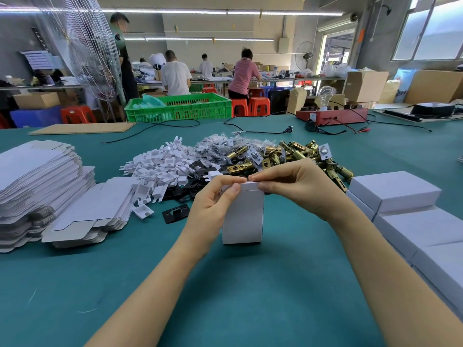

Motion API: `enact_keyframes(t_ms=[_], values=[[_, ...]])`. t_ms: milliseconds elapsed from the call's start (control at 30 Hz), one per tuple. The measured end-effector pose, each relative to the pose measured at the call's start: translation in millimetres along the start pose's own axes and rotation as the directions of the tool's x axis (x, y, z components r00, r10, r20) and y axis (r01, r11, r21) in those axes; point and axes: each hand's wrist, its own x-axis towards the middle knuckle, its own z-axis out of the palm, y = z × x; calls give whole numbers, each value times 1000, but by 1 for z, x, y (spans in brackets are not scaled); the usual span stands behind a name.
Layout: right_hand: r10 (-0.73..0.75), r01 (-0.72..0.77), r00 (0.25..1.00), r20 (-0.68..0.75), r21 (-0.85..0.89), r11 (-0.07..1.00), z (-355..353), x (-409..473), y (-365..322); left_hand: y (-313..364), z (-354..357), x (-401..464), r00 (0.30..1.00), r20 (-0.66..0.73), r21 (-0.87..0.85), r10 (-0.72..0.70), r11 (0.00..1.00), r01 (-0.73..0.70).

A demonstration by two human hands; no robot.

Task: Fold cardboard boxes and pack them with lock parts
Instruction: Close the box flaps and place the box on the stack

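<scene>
While the small white cardboard box (242, 216) stands upright on the teal felt-covered table (250, 296), its long axis vertical and its top end directly under both sets of fingertips, the left hand (213, 204) curls round its upper left corner with the thumb lying across the front face. The right hand (295, 186) reaches in from the right, fingers bent and pinching the top flap along its edge; both hands sit equally close, meeting at the top. Judging by this, the flap is being tucked shut, so the coming push goes downward and away. Beyond the box lies the heap of brass-coloured latch bolts (295, 156), white plastic inserts (155, 169) and black metal plates (175, 212). Flat box blanks (37, 181) are stacked left, finished white boxes (395, 191) right. Other workers stand at benches behind.
</scene>
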Motion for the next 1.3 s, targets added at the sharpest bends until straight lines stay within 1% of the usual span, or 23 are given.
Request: enact_keyframes(t_ms=[133,233,333,433,567,700,767,833,900,967,1133,1300], values=[[-39,36,998,-43,-81,996,2,1,-4,2,-2,1,1000,-2,-12,-7,1000,7],[-67,59,997,-41,-162,985,5,1,-7,2,-4,1,1000,-12,-21,-11,1000,11],[-76,66,996,-38,-214,975,4,2,-13,3,-2,-1,999,-35,-4,14,1000,-14],[-100,97,995,7,-307,947,5,2,-20,4,2,-2,998,-55,34,37,999,-35],[-132,151,989,73,-422,894,3,3,-26,8,8,-4,997,-82,36,-11,999,14],[-140,162,987,84,-401,902,5,2,-26,9,13,-6,993,-112,48,-19,999,25],[-89,111,992,84,-311,944,1,2,-24,8,14,-7,992,-123,78,2,997,8],[-6,24,996,92,-195,980,-6,1,-21,6,15,-8,992,-125,102,28,995,-15],[21,-4,993,112,-152,988,-11,0,-18,5,16,-8,990,-132,125,44,992,-28],[10,9,992,125,-151,989,-10,0,-17,4,17,-9,988,-141,152,68,987,-47],[-21,33,997,81,-153,988,-6,1,-15,4,13,-9,988,-125,185,95,980,-71],[-64,82,994,86,-222,972,-4,0,-18,3,9,-6,993,-105,116,60,992,-48]])
